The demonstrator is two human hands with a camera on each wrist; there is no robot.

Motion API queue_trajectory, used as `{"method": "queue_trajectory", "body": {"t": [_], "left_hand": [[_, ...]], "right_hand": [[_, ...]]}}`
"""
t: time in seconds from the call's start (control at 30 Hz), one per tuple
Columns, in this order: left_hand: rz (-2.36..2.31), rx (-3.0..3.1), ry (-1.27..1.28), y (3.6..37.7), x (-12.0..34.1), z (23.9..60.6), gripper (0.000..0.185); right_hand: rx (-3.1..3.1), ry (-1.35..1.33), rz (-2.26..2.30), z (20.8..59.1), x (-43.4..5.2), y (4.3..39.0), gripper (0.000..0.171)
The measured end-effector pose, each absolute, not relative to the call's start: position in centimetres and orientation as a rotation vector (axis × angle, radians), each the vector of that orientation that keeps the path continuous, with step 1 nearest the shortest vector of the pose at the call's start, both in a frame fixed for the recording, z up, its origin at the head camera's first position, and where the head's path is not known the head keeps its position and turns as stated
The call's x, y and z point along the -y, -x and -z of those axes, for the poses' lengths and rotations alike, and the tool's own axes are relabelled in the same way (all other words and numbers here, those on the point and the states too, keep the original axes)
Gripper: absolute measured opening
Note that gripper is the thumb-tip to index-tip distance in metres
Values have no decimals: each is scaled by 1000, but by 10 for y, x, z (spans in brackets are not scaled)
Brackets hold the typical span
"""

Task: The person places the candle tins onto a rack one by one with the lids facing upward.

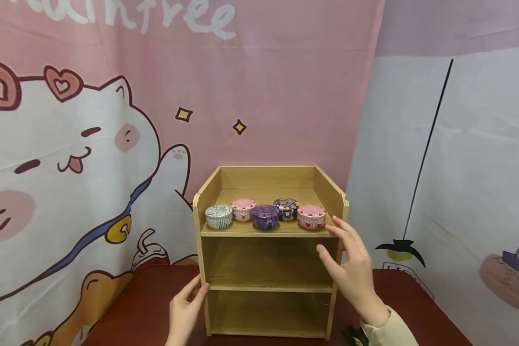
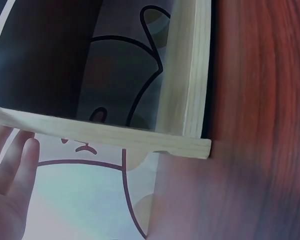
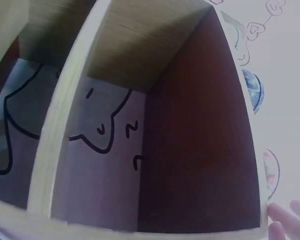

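A three-tier wooden shelf unit (image 1: pixel 268 230) stands on a dark red table (image 1: pixel 138 307). Its top tier holds several small round tins in a row, among them a silver patterned tin (image 1: pixel 218 216), a purple tin (image 1: pixel 265 216) and a pink heart tin (image 1: pixel 311 216). My left hand (image 1: pixel 199 288) rests with straight fingers against the unit's left side panel, low down. In the left wrist view that left hand (image 2: pixel 10 185) lies beside the wood edge (image 2: pixel 185 75). My right hand (image 1: pixel 338 240) hovers open at the right front corner, just below the pink heart tin, holding nothing. Its fingertips (image 3: pixel 290 220) show in the right wrist view.
The two lower tiers (image 1: pixel 268 262) hold nothing. A pink cartoon-cat backdrop (image 1: pixel 91 144) hangs close behind and to the left, and a white cloth panel (image 1: pixel 458 192) to the right. Bare table shows on both sides of the unit. A small dark object (image 1: pixel 352 335) lies by my right sleeve.
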State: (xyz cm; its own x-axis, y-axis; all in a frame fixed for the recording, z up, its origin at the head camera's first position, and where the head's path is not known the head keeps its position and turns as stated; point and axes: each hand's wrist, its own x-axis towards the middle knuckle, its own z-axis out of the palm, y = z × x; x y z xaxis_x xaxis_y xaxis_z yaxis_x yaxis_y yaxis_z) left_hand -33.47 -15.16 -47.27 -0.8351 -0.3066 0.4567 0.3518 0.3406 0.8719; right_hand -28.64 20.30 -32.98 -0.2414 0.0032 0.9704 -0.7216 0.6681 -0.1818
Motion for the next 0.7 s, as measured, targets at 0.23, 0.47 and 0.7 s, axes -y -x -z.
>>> {"method": "queue_trajectory", "body": {"t": [0.23, 0.47, 0.7], "left_hand": [[1506, 2069, 99, 333, 157, 470, 37], [1383, 2107, 213, 337, 172, 462, 30], [1022, 2291, 256, 340, 198, 445, 34]], "right_hand": [[1663, -596, -825, 326, -215, 273, 38], [1717, -508, -952, 324, -222, 273, 50], [1801, -366, -992, 342, -255, 289, 51]]}}
